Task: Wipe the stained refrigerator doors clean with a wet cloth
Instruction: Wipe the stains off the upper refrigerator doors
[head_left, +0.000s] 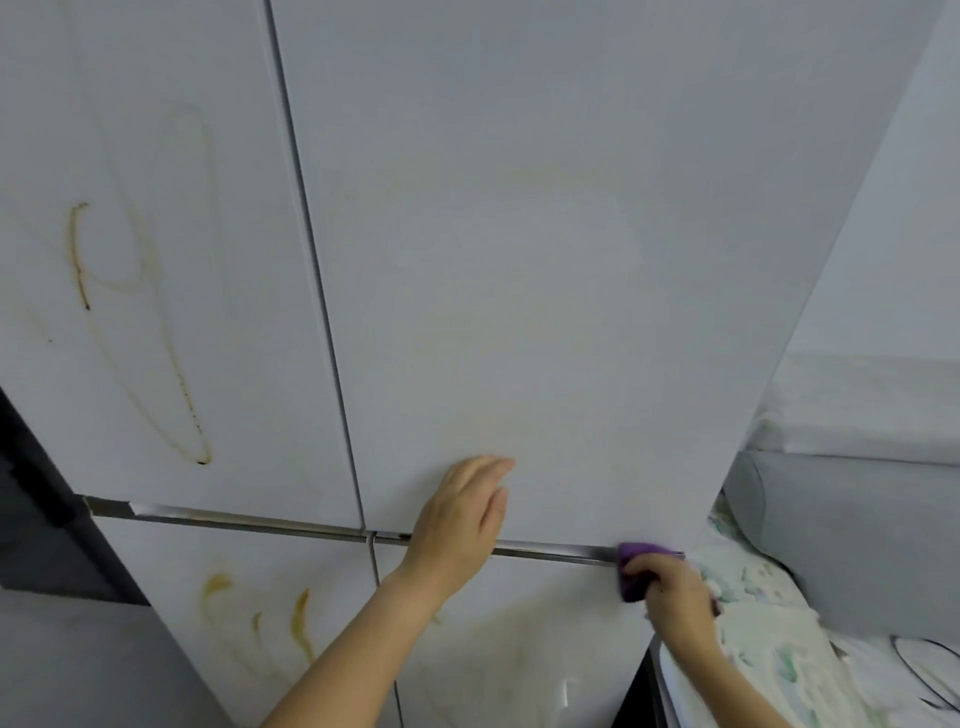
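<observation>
**Cloth at the lower right corner of the upper door**

Here the right hand (675, 587) grips a purple cloth (635, 570), its fingers curled tight around the bunched fabric, and presses it against the bottom right corner of the upper right refrigerator door (545, 270), right at the metal strip (550, 550) that separates the upper doors from the lower ones. The left hand (460, 522) lies flat and open on the same door, just above the strip, fingers spread and pointing up and to the right, holding nothing.

The upper right door carries only faint yellowish smears. The upper left door (156, 260) bears a long brown looping stain (150, 332) that runs down towards its lower edge. The lower left door (234, 613) has several yellow-brown streaks (298, 618), and the lower right door (519, 639) shows a pale yellowish patch.

To the right of the refrigerator lies a patterned white and green fabric (753, 639), just beside the right hand, with a grey cushioned surface (857, 530) behind it.
</observation>
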